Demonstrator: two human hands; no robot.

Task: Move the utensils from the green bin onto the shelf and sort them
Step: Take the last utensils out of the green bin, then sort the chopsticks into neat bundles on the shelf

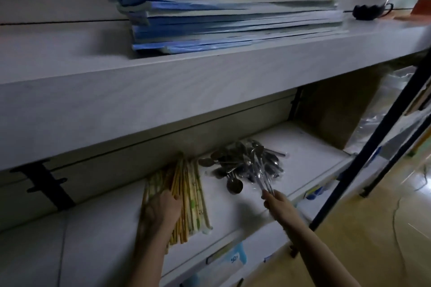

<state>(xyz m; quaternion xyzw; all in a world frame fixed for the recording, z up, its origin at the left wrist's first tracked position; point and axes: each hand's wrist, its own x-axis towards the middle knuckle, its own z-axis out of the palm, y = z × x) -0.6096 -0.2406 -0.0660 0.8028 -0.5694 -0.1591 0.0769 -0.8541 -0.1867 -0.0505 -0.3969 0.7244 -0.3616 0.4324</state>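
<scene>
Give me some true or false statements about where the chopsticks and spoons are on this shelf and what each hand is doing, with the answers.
1. The left hand rests on the chopsticks. True.
2. The chopsticks lie to the right of the spoons. False: they lie to the left of them.
3. The right hand pinches a few wrapped utensils by one end, over the spoons. True.
4. The spoons stand upright in a cup. False: they lie in a loose heap on the lower shelf.
5. The blue stack shares the spoons' shelf. False: it sits on the upper shelf.
</scene>
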